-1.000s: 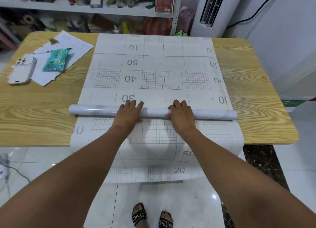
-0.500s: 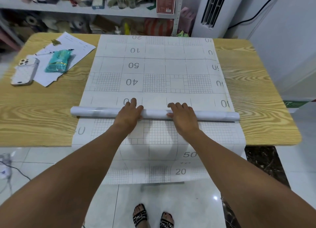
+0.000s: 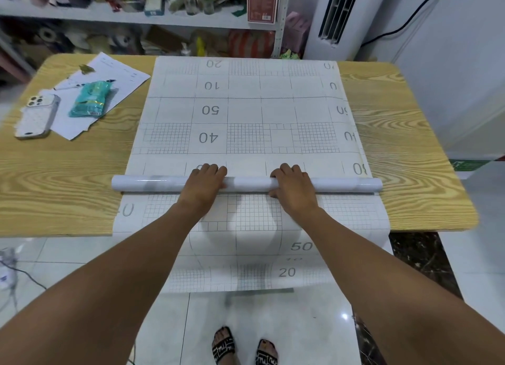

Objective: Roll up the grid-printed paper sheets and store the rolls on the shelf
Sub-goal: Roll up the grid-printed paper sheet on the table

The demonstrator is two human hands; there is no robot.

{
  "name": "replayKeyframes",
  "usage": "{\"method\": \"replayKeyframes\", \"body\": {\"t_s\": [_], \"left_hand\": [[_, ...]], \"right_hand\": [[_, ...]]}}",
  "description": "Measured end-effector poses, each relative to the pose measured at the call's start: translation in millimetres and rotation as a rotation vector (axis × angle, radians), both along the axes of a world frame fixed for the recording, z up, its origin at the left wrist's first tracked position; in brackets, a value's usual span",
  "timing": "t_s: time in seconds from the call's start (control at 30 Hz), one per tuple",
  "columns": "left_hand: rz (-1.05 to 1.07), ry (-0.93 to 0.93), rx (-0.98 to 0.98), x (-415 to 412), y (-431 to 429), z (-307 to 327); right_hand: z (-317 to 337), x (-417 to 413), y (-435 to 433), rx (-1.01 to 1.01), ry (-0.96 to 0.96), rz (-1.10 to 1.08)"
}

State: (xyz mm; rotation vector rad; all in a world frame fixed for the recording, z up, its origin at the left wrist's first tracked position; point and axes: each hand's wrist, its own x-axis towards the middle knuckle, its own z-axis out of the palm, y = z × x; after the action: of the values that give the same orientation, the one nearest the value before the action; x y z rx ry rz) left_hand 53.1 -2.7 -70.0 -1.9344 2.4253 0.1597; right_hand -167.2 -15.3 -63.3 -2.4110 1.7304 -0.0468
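Note:
A grid-printed paper sheet [image 3: 246, 110] lies flat across the wooden table [image 3: 404, 157]. A second grid sheet [image 3: 246, 244] hangs over the near edge toward the floor. Across them lies a long white paper roll [image 3: 153, 183], running left to right. My left hand [image 3: 205, 182] is laid over the roll left of its middle, fingers curled over the far side. My right hand [image 3: 293, 185] covers the roll right of its middle, thumb on the near side. The storage shelf [image 3: 131, 14] stands behind the table, crowded with items.
At the table's far left lie a white phone [image 3: 37, 117], a teal packet [image 3: 91, 99] and loose white papers [image 3: 120, 74]. A white air-conditioning unit [image 3: 336, 17] stands at the back right. My sandalled feet [image 3: 244, 347] are on the tiled floor below.
The roll has crept slightly away from me along the flat sheet, with both hands staying on it. My fingers reach a little further over its far side.

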Motion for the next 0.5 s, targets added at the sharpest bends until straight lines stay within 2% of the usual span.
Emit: {"method": "replayKeyframes", "body": {"t_s": [0.07,0.3,0.5], "left_hand": [[0.031,0.021,0.01,-0.1,1.1,0.4],[0.145,0.289,0.139,1.7,1.3,8.9],[0.179,0.328,0.149,0.0,0.9,8.2]], "right_hand": [[-0.2,-0.8,-1.2,0.008,0.002,0.004],[-1.7,-6.4,-1.6,-0.002,0.009,0.043],[-4.4,-8.9,3.4,0.046,-0.053,0.033]]}}
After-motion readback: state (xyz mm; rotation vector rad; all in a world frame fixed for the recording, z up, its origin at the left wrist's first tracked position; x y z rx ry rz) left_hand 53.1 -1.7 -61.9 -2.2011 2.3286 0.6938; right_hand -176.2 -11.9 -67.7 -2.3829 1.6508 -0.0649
